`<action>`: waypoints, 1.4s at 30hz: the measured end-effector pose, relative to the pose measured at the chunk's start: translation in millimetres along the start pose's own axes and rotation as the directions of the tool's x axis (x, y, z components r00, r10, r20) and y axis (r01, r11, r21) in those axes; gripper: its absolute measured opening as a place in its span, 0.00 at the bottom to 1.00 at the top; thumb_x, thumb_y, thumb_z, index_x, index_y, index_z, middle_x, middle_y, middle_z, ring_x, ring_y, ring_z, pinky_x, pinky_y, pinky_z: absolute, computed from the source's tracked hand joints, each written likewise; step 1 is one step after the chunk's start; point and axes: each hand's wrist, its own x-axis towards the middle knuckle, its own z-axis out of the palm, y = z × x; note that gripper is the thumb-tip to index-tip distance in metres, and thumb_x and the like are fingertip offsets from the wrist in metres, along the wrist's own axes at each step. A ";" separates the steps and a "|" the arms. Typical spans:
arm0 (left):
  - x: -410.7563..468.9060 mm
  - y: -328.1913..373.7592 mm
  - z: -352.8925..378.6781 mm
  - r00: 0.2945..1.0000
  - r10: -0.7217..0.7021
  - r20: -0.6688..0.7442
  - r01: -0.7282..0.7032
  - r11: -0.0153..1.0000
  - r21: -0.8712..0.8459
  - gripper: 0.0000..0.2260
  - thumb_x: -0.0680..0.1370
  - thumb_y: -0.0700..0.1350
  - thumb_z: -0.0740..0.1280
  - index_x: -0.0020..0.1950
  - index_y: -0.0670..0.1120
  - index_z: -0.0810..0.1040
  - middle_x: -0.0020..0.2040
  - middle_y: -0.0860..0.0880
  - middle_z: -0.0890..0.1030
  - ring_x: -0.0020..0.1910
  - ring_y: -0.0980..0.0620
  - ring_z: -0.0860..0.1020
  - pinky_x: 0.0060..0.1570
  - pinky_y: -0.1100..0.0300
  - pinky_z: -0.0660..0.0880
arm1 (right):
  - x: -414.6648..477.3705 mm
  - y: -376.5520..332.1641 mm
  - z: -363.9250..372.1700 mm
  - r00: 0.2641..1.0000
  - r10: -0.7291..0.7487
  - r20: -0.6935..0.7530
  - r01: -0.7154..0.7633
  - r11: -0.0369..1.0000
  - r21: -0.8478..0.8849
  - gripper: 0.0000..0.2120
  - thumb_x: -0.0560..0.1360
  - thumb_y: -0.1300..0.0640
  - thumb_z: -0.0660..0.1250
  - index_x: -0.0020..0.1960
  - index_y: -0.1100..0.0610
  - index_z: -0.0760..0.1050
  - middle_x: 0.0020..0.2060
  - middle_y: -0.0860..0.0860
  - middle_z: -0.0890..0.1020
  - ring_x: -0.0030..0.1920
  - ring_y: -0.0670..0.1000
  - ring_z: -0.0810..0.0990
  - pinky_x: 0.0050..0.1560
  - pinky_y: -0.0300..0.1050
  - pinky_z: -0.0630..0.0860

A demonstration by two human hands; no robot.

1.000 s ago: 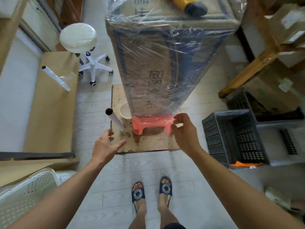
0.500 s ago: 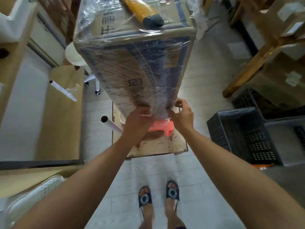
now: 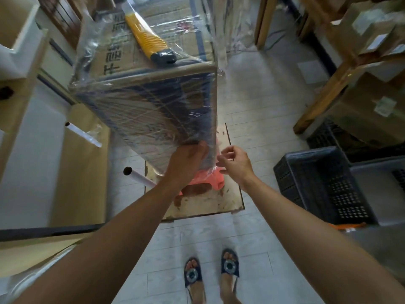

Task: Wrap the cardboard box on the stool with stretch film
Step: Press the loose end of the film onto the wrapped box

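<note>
A tall cardboard box [image 3: 149, 110] with blue print, covered in clear stretch film, stands on a red plastic stool [image 3: 206, 179]. My left hand [image 3: 186, 163] lies flat against the lower part of the box's near face, pressing the film. My right hand [image 3: 235, 164] is at the box's lower right corner, its fingers pinching the film edge [image 3: 215, 170] there. A yellow utility knife [image 3: 149, 38] rests on the box's top. A loose sheet of film [image 3: 221, 29] hangs at the box's right rear edge.
The stool sits on a stained wooden board [image 3: 210, 202]. A cardboard tube [image 3: 138, 176] leans at the board's left, and a film roll [image 3: 84, 134] lies on brown cardboard. Dark plastic crates [image 3: 324, 185] stand right, wooden shelving [image 3: 328, 84] behind them. My sandalled feet [image 3: 210, 273] are below.
My left hand rose from open air onto the box's lower face. My right hand stayed at the lower right corner. The view moved closer and higher over the box.
</note>
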 end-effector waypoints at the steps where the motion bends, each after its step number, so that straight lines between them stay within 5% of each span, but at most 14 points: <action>1: -0.6 4.3 0.7 0.999 0.043 -0.004 -0.043 0.998 0.049 0.21 0.83 0.57 0.57 0.48 0.45 0.85 0.45 0.46 0.86 0.45 0.50 0.84 0.51 0.55 0.79 | -3.1 0.1 8.9 1.000 0.009 0.019 -0.009 1.000 -0.003 0.13 0.77 0.45 0.67 0.54 0.53 0.73 0.52 0.53 0.80 0.52 0.56 0.83 0.51 0.57 0.82; 4: -4.5 16.7 2.2 0.987 0.161 -0.001 -0.160 0.982 0.104 0.15 0.83 0.51 0.59 0.49 0.48 0.84 0.44 0.51 0.84 0.43 0.61 0.80 0.47 0.68 0.74 | -2.5 0.0 40.6 0.999 0.013 0.036 -0.020 0.978 0.210 0.29 0.78 0.34 0.54 0.67 0.54 0.71 0.59 0.57 0.80 0.55 0.54 0.81 0.52 0.50 0.80; 7: -2.3 14.8 -2.4 0.958 0.265 0.108 -0.279 0.949 0.147 0.13 0.82 0.47 0.62 0.58 0.46 0.83 0.52 0.52 0.84 0.51 0.58 0.81 0.56 0.67 0.75 | 7.3 -2.3 58.0 0.999 0.029 0.043 -0.046 0.886 0.461 0.26 0.85 0.47 0.47 0.64 0.64 0.74 0.55 0.63 0.82 0.51 0.51 0.84 0.43 0.37 0.80; 9: 1.1 11.0 -9.0 0.929 0.324 0.179 -0.350 0.925 0.144 0.15 0.80 0.48 0.61 0.64 0.47 0.81 0.56 0.52 0.84 0.56 0.57 0.81 0.61 0.59 0.76 | 18.3 2.5 59.6 0.996 0.066 0.052 -0.083 0.863 0.498 0.26 0.86 0.49 0.43 0.60 0.62 0.76 0.49 0.56 0.84 0.46 0.42 0.84 0.42 0.34 0.79; 11: 4.1 9.5 -13.6 0.918 0.332 0.216 -0.362 0.925 0.117 0.17 0.79 0.46 0.61 0.66 0.48 0.79 0.59 0.53 0.83 0.60 0.58 0.80 0.64 0.55 0.76 | 31.8 12.9 62.0 0.988 0.136 0.071 -0.153 0.845 0.513 0.27 0.85 0.46 0.44 0.58 0.61 0.77 0.47 0.54 0.84 0.48 0.44 0.85 0.46 0.39 0.81; 14: 4.9 9.5 -15.1 0.905 0.339 0.258 -0.364 0.930 0.055 0.19 0.77 0.40 0.59 0.65 0.50 0.79 0.61 0.53 0.82 0.62 0.59 0.79 0.66 0.55 0.74 | 48.6 23.5 61.7 0.983 0.171 0.073 -0.185 0.857 0.481 0.34 0.84 0.41 0.46 0.65 0.71 0.70 0.59 0.71 0.77 0.61 0.66 0.77 0.63 0.57 0.76; 18: 4.9 5.1 -22.0 0.900 0.360 0.244 -0.377 0.926 0.026 0.21 0.77 0.31 0.59 0.65 0.47 0.79 0.61 0.54 0.82 0.62 0.61 0.79 0.65 0.60 0.74 | 56.8 55.7 59.5 0.948 0.318 0.014 -0.278 0.807 0.521 0.36 0.75 0.30 0.48 0.74 0.51 0.68 0.70 0.55 0.74 0.70 0.56 0.73 0.71 0.57 0.70; 20: 2.9 3.9 -23.9 0.902 0.388 0.189 -0.399 0.917 0.024 0.20 0.77 0.29 0.60 0.64 0.45 0.79 0.59 0.53 0.83 0.61 0.60 0.80 0.64 0.60 0.74 | 41.0 63.9 56.5 0.888 0.445 -0.117 -0.318 0.778 0.541 0.29 0.74 0.33 0.50 0.62 0.49 0.75 0.61 0.49 0.78 0.62 0.54 0.76 0.60 0.52 0.75; 22: -0.1 4.4 -24.1 0.899 0.413 0.142 -0.419 0.908 0.011 0.19 0.78 0.29 0.60 0.62 0.46 0.80 0.57 0.52 0.84 0.59 0.58 0.81 0.63 0.59 0.75 | 11.5 55.2 59.8 0.851 0.515 -0.106 -0.352 0.707 0.613 0.12 0.78 0.45 0.55 0.49 0.50 0.72 0.44 0.48 0.76 0.44 0.51 0.76 0.41 0.43 0.74; 24: -0.1 4.8 -25.5 0.897 0.422 0.133 -0.427 0.904 0.013 0.19 0.77 0.30 0.61 0.62 0.48 0.80 0.57 0.52 0.84 0.59 0.58 0.81 0.63 0.58 0.76 | -5.4 43.0 71.4 0.845 0.531 0.060 -0.382 0.521 0.763 0.08 0.81 0.54 0.57 0.52 0.57 0.72 0.40 0.52 0.76 0.40 0.51 0.76 0.42 0.43 0.77; 27: 3.5 5.6 -30.6 0.894 0.406 0.189 -0.421 0.906 0.046 0.19 0.78 0.31 0.61 0.62 0.48 0.79 0.57 0.54 0.84 0.59 0.60 0.80 0.63 0.60 0.75 | 0.0 18.1 84.1 0.839 0.512 0.184 -0.370 0.290 0.883 0.19 0.82 0.46 0.55 0.54 0.61 0.75 0.48 0.59 0.79 0.51 0.58 0.79 0.62 0.54 0.76; 31: 5.7 6.4 -40.9 0.890 0.374 0.261 -0.398 0.916 0.048 0.19 0.79 0.31 0.61 0.63 0.49 0.79 0.57 0.54 0.84 0.59 0.62 0.80 0.62 0.66 0.74 | 37.3 -6.7 76.6 0.790 0.524 0.317 -0.455 0.155 0.877 0.35 0.74 0.33 0.51 0.61 0.60 0.75 0.61 0.64 0.78 0.64 0.66 0.75 0.67 0.65 0.69; 35: 5.9 -1.9 -56.6 0.889 0.355 0.288 -0.390 0.918 0.072 0.17 0.79 0.32 0.62 0.65 0.45 0.79 0.58 0.53 0.84 0.60 0.60 0.80 0.63 0.61 0.75 | 68.5 8.5 64.9 0.747 0.591 0.303 -0.534 0.263 0.804 0.38 0.66 0.29 0.56 0.60 0.58 0.76 0.55 0.63 0.80 0.54 0.66 0.80 0.57 0.68 0.74; 42: -4.0 18.0 -89.3 0.896 0.373 0.241 -0.387 0.922 0.015 0.15 0.81 0.33 0.62 0.58 0.51 0.81 0.55 0.55 0.84 0.57 0.60 0.82 0.61 0.64 0.76 | 21.3 -78.7 49.5 0.929 0.337 0.154 -0.345 0.631 0.695 0.31 0.80 0.34 0.47 0.66 0.53 0.77 0.58 0.59 0.83 0.56 0.59 0.83 0.57 0.54 0.80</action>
